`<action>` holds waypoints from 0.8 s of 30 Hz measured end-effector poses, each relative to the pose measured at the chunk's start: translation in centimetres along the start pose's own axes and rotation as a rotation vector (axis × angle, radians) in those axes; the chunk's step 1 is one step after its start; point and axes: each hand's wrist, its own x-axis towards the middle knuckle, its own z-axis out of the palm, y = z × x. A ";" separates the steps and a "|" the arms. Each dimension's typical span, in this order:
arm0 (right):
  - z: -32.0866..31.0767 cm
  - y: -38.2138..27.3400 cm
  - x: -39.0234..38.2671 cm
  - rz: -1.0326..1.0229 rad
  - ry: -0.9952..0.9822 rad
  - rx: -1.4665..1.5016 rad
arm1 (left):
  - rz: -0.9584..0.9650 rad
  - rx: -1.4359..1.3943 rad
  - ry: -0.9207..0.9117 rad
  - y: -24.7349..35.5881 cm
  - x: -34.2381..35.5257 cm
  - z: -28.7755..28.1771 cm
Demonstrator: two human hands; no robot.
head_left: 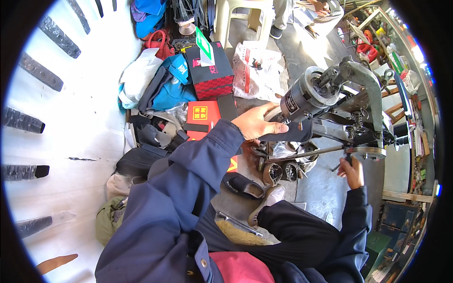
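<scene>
My left hand (257,125) holds a dark piece of leather or shoe upper (288,134) against the arm of a grey shoe-patching sewing machine (351,89). The thumb lies on top of the dark piece. My right hand (351,172) grips the handle of the machine's flat handwheel (365,152) from below. Both arms are in dark blue jacket sleeves. The needle area is hidden behind the machine's arm.
Several shoes (278,172) lie on the concrete floor under the machine, with a black slipper (243,185) nearer me. Red and black boxes (207,70), bags and a blue cloth pile up at the left by a white wall. Another person sits at the top near a plastic stool (245,19).
</scene>
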 end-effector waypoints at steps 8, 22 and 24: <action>-10.1 2.5 0.3 -0.185 0.549 0.016 | -0.071 -0.120 -0.095 -0.4 -0.8 0.4; -2.7 -0.7 -0.6 -0.076 0.063 0.003 | -0.037 -0.122 -0.026 -0.8 -0.9 0.9; -5.8 -0.9 -1.2 -0.161 0.266 0.032 | -0.012 -0.141 -0.030 -0.9 -1.0 1.0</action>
